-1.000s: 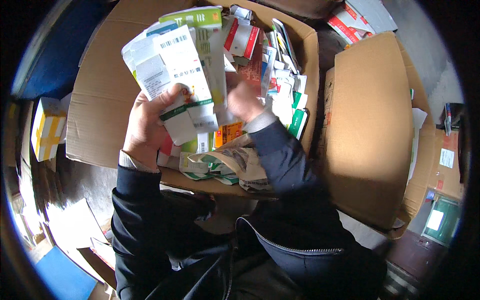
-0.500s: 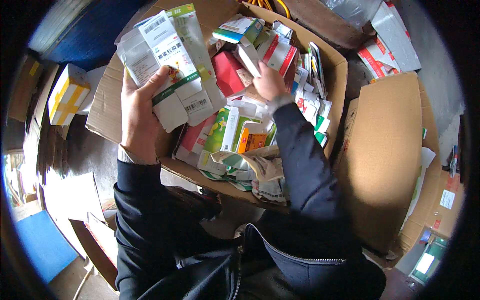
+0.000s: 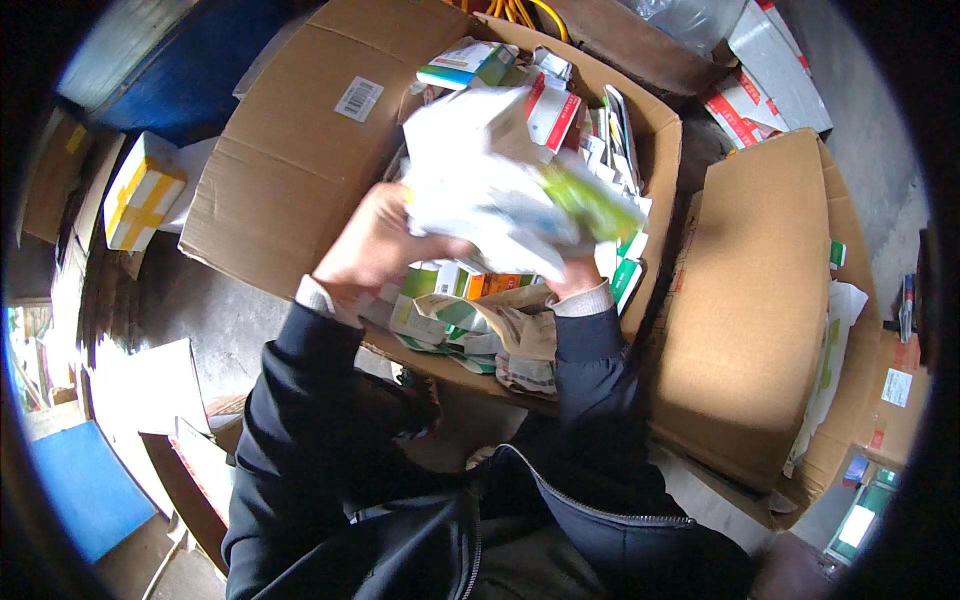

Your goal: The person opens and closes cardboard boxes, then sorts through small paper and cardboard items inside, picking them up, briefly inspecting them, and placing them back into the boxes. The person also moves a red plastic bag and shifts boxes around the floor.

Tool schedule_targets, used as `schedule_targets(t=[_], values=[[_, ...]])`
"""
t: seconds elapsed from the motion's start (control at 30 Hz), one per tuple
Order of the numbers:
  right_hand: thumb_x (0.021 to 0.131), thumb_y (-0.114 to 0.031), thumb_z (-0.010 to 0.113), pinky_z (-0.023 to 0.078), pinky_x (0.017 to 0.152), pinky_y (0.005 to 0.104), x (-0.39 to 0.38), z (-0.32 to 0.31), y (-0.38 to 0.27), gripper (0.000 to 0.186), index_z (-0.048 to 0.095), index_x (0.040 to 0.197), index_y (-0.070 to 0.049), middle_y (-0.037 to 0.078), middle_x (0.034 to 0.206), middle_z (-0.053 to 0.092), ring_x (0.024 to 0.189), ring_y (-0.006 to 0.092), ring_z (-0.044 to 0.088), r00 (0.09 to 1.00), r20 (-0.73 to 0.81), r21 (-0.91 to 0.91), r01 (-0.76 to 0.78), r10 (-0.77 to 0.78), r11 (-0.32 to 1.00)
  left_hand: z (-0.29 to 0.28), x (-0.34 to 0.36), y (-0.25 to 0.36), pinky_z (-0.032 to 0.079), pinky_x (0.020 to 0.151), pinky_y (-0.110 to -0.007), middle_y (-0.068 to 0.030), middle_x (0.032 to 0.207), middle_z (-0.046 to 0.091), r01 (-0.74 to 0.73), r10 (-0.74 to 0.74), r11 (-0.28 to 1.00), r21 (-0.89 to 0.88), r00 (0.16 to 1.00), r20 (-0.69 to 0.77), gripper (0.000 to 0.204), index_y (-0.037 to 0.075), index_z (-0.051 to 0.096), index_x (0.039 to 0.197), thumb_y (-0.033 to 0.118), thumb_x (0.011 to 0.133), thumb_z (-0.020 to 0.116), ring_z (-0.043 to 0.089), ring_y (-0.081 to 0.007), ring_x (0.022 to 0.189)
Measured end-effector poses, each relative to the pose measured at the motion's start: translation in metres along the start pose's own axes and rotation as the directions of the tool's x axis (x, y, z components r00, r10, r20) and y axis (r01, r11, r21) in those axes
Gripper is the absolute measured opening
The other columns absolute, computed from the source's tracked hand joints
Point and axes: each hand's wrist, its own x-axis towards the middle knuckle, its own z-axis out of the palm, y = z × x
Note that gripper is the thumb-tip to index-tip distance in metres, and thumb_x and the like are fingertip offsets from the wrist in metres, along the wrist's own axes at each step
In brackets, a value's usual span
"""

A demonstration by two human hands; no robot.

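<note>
My left hand [image 3: 376, 236] is closed on the lower left side of a bundle of flattened medicine cartons [image 3: 475, 170], its thumb on the near side. The bundle is mostly white with a green end and is smeared by motion. At its lower right edge is my right hand [image 3: 577, 276]; its fingers are hidden by the cartons. Both hands are over a large open cardboard box [image 3: 655, 200] full of empty cartons. In the box, below the bundle, are an orange carton [image 3: 497, 284] and a crumpled printed paper [image 3: 525, 335]. A blue and white carton [image 3: 465, 66] lies near the far edge.
A wide flap [image 3: 290, 150] of the box folds out to the left. Another brown cardboard box [image 3: 745, 320] stands close on the right. At the left is a white parcel with yellow tape [image 3: 145, 190]. Yellow cords [image 3: 520, 12] lie beyond the box.
My left hand has brought its cartons rightward and down over the box. My right hand has come from deeper in the box toward me, to the bundle's edge. The left flap is now uncovered.
</note>
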Motion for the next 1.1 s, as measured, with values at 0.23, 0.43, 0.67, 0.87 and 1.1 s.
schedule_targets(t=[0.23, 0.43, 0.67, 0.87, 1.1], values=[[0.101, -0.02, 0.063, 0.05, 0.103, 0.0368, -0.021, 0.026, -0.086, 0.031, 0.065, 0.124, 0.002, 0.013, 0.118, 0.071, 0.113, 0.0202, 0.066, 0.928, 0.048, -0.427, 0.354, -0.37, 0.832, 0.002, 0.004, -0.007, 0.057, 0.085, -0.035, -0.0131, 0.104, 0.073, -0.307, 0.356, 0.746, 0.591, 0.934, 0.035, 0.035, 0.008, 0.078, 0.101, -0.007, 0.07, 0.08, 0.072, -0.0296, 0.097], [0.083, 0.004, 0.075, 0.049, 0.104, 0.0346, -0.036, 0.079, -0.137, 0.053, 0.059, 0.134, 0.003, 0.017, 0.13, 0.065, 0.119, 0.0201, 0.062, 0.875, 0.463, -0.711, 0.46, -0.139, 0.532, 0.011, 0.004, -0.001, 0.059, 0.085, -0.036, -0.0136, 0.115, 0.073, -0.344, 0.407, 0.632, 0.694, 0.91, 0.081, 0.035, 0.014, 0.081, 0.097, -0.002, 0.066, 0.08, 0.073, -0.031, 0.097], [0.082, 0.004, 0.076, 0.057, 0.092, 0.0325, -0.037, 0.093, -0.131, 0.047, 0.063, 0.127, 0.005, 0.015, 0.11, 0.074, 0.103, 0.0192, 0.071, 0.933, 0.356, -0.888, 0.358, -0.061, 0.29, 0.014, 0.002, 0.006, 0.059, 0.082, -0.036, -0.0097, 0.126, 0.07, -0.352, 0.419, 0.425, 0.834, 0.893, 0.164, 0.024, 0.016, 0.081, 0.093, 0.008, 0.071, 0.078, 0.074, -0.0292, 0.091], [0.085, -0.009, 0.067, 0.057, 0.067, 0.0439, -0.033, 0.087, -0.115, 0.031, 0.066, 0.116, -0.002, 0.026, 0.087, 0.069, 0.08, 0.0406, 0.071, 0.845, 0.494, -0.867, 0.461, -0.204, -0.19, 0.018, 0.001, 0.0, 0.059, 0.08, -0.036, -0.0144, 0.11, 0.074, -0.354, 0.362, 0.457, 0.816, 0.912, 0.193, 0.032, 0.011, 0.08, 0.096, 0.002, 0.065, 0.078, 0.074, -0.0306, 0.09], [0.093, 0.003, 0.054, 0.054, 0.073, 0.0289, -0.02, 0.071, -0.108, 0.025, 0.067, 0.113, -0.002, 0.008, 0.097, 0.072, 0.084, 0.0138, 0.068, 0.892, 0.283, -0.833, 0.411, -0.353, 0.37, 0.016, 0.001, 0.0, 0.059, 0.078, -0.036, -0.0163, 0.093, 0.075, -0.343, 0.34, 0.68, 0.648, 0.931, 0.137, 0.027, 0.005, 0.078, 0.101, 0.001, 0.074, 0.081, 0.073, -0.0297, 0.084]])
